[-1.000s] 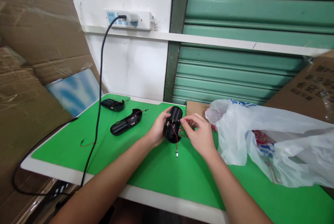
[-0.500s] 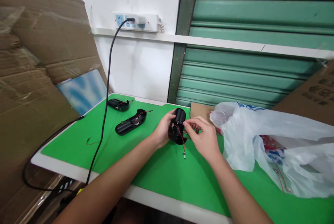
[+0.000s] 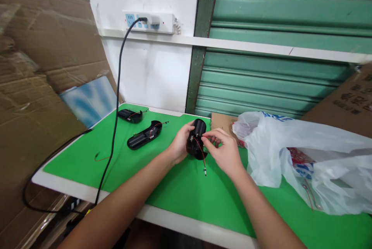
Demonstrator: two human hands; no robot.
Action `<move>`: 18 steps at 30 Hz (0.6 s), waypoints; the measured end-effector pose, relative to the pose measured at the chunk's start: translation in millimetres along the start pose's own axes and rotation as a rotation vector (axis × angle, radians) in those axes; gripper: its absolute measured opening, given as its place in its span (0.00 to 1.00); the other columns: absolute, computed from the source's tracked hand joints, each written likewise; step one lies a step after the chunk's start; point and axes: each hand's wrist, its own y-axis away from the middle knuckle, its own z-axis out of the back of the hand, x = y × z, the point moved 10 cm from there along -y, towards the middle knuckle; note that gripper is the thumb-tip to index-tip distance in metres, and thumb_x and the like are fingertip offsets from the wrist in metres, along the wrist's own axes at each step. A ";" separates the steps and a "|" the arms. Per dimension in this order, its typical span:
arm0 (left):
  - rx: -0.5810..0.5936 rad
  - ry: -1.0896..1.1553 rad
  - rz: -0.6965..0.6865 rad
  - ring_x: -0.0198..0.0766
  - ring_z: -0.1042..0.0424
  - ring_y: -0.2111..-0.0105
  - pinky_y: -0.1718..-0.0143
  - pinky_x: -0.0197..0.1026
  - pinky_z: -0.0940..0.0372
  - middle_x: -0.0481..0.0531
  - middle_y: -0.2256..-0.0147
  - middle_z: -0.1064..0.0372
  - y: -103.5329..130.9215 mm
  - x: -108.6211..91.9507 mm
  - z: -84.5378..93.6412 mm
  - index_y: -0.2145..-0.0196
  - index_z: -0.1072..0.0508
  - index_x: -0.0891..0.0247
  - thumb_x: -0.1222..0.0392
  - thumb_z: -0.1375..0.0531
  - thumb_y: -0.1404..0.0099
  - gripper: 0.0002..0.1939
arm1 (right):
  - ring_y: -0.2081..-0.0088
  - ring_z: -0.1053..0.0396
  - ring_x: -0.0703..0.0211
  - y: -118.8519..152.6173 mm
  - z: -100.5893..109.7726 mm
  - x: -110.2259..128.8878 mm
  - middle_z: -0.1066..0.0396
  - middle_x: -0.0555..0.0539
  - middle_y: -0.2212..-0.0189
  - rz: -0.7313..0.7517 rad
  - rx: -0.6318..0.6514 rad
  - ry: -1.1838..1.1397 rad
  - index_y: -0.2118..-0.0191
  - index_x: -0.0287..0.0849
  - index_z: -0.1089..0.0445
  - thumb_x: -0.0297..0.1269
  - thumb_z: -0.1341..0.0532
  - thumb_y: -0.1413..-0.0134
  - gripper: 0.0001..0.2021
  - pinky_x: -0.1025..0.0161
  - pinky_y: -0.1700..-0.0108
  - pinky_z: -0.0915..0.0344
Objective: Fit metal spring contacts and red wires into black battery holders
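Note:
My left hand [image 3: 180,143] is closed round the left side of a black plastic housing [image 3: 199,127], held upright above the green mat. A thin red wire [image 3: 200,148] runs down the front of the housing to a small connector [image 3: 205,172] hanging below it. The fingers of my right hand [image 3: 222,149] are pinched together at the housing's right edge; whatever small part lies between them is hidden. Two similar black housings with red wires rest to the left, a nearer one [image 3: 142,137] and a farther one [image 3: 130,115].
A black cable [image 3: 118,86] drops from the wall socket strip [image 3: 149,22] across the mat [image 3: 174,191]. On the right lies a white plastic bag [image 3: 267,144] with red wires beside it. Cardboard [image 3: 52,47] stands at the left, and a cardboard piece [image 3: 222,122] lies behind my right hand.
The view has shifted slightly. Both hands keep their places on the housing, with my right fingertips still pinched at its right edge.

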 end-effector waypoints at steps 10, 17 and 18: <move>0.024 0.007 0.003 0.40 0.28 0.63 0.60 0.38 0.35 0.51 0.61 0.25 -1.9 2.5 -0.6 0.47 0.31 0.64 0.58 0.45 0.38 0.22 | 0.68 0.33 0.70 -0.5 -0.9 7.1 0.29 0.50 0.67 0.040 0.001 0.039 0.63 0.41 0.23 0.33 0.36 0.41 0.04 0.72 0.66 0.38; 0.026 0.002 0.028 0.39 0.28 0.65 0.62 0.37 0.35 0.50 0.63 0.25 -0.4 5.7 -1.9 0.50 0.29 0.64 0.58 0.45 0.38 0.19 | 0.69 0.34 0.70 1.0 -2.2 6.5 0.30 0.49 0.67 0.031 0.010 0.043 0.64 0.40 0.23 0.34 0.37 0.40 0.05 0.71 0.66 0.38; 0.017 -0.001 0.032 0.39 0.28 0.66 0.63 0.37 0.35 0.50 0.64 0.25 0.3 5.8 -1.7 0.51 0.29 0.64 0.58 0.45 0.37 0.18 | 0.69 0.34 0.70 1.3 -2.1 5.8 0.29 0.49 0.67 0.028 0.010 0.041 0.63 0.40 0.23 0.34 0.37 0.40 0.05 0.71 0.67 0.38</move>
